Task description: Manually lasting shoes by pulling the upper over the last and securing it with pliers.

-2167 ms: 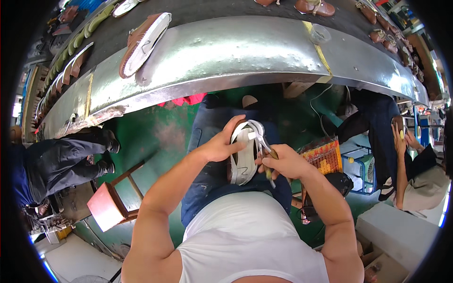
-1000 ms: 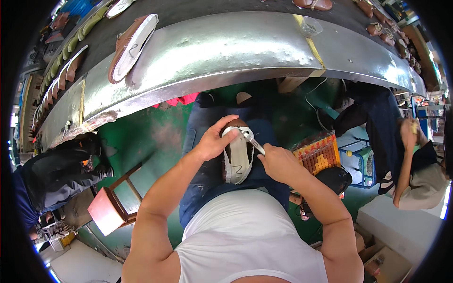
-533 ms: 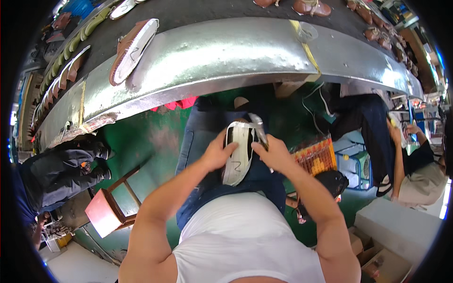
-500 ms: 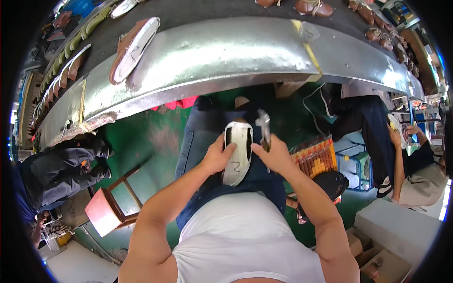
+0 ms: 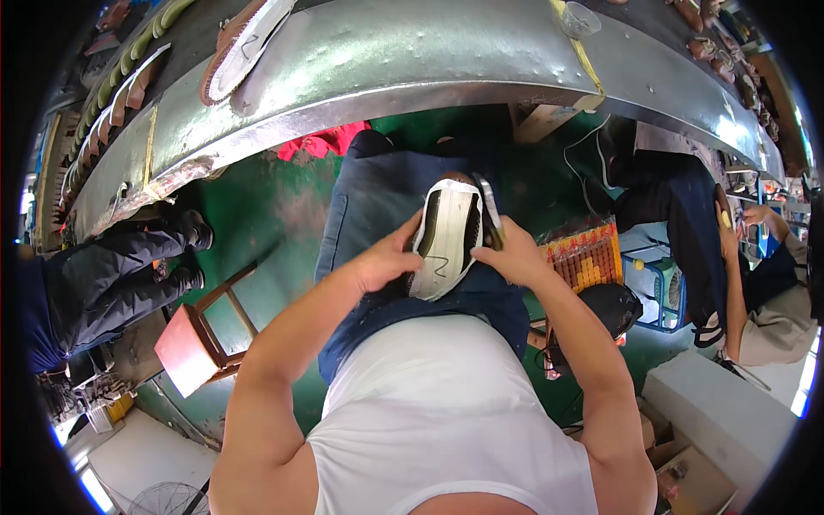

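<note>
Shoe [image 5: 453,225] is lying sole-up on our thighs [image 5: 365,215], probably because our lap is working as a stand and the sole is facing us that way. Our left hand [image 5: 390,260] is clamping its left edge, thumb against fingers; our right hand [image 5: 517,253] is curling round a tool [image 5: 488,196], thumb resting at the shoe's right edge, likely steadying it too. Dark scrawl [image 5: 440,266] is marking the sole; no brand's showing on it.
</note>
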Available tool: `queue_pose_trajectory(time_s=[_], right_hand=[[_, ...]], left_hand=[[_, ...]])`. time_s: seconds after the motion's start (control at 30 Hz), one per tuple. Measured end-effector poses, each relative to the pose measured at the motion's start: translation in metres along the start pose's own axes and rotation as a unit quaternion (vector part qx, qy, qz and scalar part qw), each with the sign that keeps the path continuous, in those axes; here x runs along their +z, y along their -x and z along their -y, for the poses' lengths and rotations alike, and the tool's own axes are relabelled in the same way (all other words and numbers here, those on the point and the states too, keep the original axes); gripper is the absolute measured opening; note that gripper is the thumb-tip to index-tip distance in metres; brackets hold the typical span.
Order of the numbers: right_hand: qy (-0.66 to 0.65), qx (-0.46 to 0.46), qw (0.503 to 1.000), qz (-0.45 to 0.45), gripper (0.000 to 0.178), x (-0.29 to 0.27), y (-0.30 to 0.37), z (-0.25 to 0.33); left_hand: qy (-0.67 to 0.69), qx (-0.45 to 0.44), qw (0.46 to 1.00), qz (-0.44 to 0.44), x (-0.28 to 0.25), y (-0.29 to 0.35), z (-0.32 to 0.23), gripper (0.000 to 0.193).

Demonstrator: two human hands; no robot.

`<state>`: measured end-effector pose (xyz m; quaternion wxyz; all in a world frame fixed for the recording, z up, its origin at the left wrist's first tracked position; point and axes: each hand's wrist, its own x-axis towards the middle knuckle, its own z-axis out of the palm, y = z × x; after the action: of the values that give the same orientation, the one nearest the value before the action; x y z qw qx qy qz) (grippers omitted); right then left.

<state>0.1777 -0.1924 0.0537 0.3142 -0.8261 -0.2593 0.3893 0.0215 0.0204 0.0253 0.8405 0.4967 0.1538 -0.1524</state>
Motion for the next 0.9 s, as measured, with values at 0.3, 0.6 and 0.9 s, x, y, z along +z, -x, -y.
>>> queue_pose_trajectory(time_s=[0.3, 0.6, 0.9], right_hand=[[0.225, -0.254, 0.938, 0.07, 0.05, -0.016, 0.053, 0.012], [0.38, -0.211, 0.881, 0.186, 0.021, -0.006, 0.022, 0.037], [0.292, -0.236, 0.923, 0.088, 0.019, 0.01, 0.035, 0.017]], left_hand=[[-0.25, 0.026, 0.963, -0.097, 0.011, 0.013, 0.049, 0.103], [0.059, 0.036, 0.979, -0.193, 0.021, -0.004, 0.064, 0.067], [-0.332, 0.086, 0.872, -0.35, 0.019, -0.005, 0.061, 0.052]])
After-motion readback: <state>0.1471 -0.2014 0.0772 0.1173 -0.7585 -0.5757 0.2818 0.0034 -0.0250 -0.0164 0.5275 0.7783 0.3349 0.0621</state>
